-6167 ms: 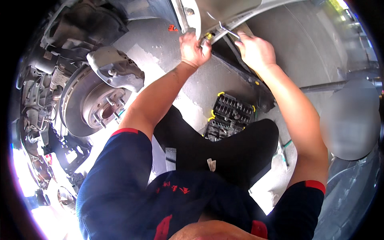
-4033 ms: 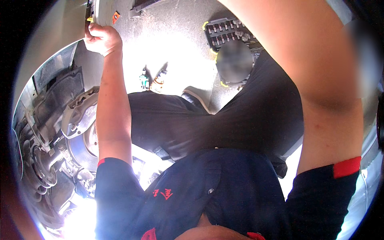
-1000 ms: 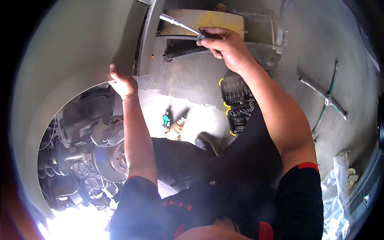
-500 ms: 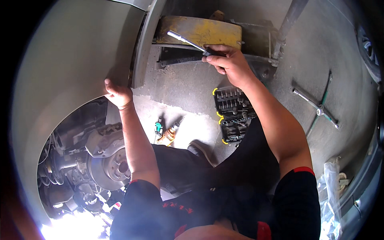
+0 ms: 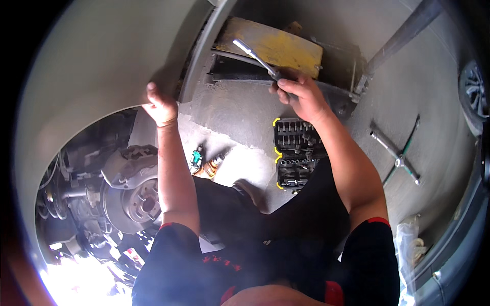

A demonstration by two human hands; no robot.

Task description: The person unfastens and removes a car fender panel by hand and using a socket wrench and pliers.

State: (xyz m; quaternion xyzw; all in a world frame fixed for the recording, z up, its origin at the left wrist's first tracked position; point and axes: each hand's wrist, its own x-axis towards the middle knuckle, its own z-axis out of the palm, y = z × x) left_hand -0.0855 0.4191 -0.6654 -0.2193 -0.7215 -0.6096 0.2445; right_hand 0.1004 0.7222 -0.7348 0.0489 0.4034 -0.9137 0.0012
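Observation:
My right hand [image 5: 301,95] is closed around the dark handle of a nut driver [image 5: 255,57]. Its bright metal shaft and socket end point up and to the left, held in the air before a yellow metal block. On the left, my left hand [image 5: 161,106] grips the wheel-arch edge of a light-coloured car fender [image 5: 122,56]. The thumb shows on the outside, and the other fingers are mostly hidden at the edge. Below that hand, the open wheel well exposes a brake disc [image 5: 132,204] and a caliper [image 5: 130,166].
A socket set in an open case [image 5: 298,137] lies on the floor by my knee. A green-and-black tool [image 5: 196,159] and an orange-brown tool [image 5: 213,166] lie near my foot. The yellow block [image 5: 275,46] stands ahead; a cross wrench [image 5: 398,162] lies right, before another car.
The view has shifted, moving the surroundings in the picture. My right hand has turned the nut driver to a steeper angle. My left hand stays at the fender edge.

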